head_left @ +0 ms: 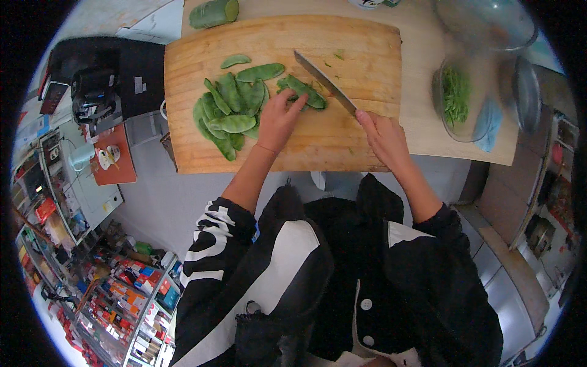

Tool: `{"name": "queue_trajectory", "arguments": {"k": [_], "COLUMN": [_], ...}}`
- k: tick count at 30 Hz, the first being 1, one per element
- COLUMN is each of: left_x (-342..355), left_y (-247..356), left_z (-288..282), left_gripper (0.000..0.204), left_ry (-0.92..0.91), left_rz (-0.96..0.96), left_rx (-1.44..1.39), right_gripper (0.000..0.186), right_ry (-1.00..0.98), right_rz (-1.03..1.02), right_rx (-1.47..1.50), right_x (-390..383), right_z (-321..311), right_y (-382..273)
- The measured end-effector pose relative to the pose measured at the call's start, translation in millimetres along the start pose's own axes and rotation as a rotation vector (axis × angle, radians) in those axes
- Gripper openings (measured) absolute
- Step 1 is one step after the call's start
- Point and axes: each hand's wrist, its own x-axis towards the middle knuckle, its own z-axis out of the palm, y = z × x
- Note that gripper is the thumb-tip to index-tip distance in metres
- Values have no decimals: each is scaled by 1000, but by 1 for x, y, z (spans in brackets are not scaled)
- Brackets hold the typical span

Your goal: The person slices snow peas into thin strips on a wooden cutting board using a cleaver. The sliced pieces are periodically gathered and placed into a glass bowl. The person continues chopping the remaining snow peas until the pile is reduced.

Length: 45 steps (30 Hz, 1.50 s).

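Note:
A wooden cutting board (342, 147) lies in front of me. My left hand (278, 122) has its fingers curled onto a small stack of flat green bean pods (312, 95), pinning it to the board. In my right hand (385, 136) is the handle of a kitchen knife (328, 84). Its blade slants up and to the left, lying just right of the stack and apart from it. A heap of whole flat green bean pods (229, 101) spreads over the left half of the board. Small green scraps (338, 55) dot the board beyond the blade.
A cut piece of a thick green vegetable (213, 13) lies past the board's far left corner. To the right stand a clear container of shredded greens (455, 95), a blue cloth (488, 125) and a glass lid (524, 95). Shelves of packaged goods (131, 293) fill the lower left.

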Motion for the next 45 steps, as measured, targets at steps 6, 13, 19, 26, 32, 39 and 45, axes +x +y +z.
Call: {"name": "queue_trajectory", "arguments": {"k": [6,13,19,26,32,39,45], "left_x": [1,12,21,22,13,10,13], "left_y": [-8,-6,-17,-28,-35,-31,-30], "left_z": [18,23,18,22,35,34,30], "left_gripper": [29,32,32,25,23,23,24], "left_ry": [-135,-40,-118,-86,-102,-66,-18], "left_rz": [-253,264,410,445,328,256,295], "left_rx": [-279,-30,-47,-142,-249,-274,-221], "right_gripper": [43,40,37,38,37,40,38], "right_ry": [-17,-23,-184,-18,-75,-14,221], "right_rz": [29,210,535,228,286,170,-100], "right_rx": [50,51,547,22,-102,-201,71], "right_x": [-27,-52,-47,-71,-66,-20,-39], "right_z": [13,24,38,17,12,47,24], "right_y": [-10,5,-1,-38,-52,-31,-27]}}
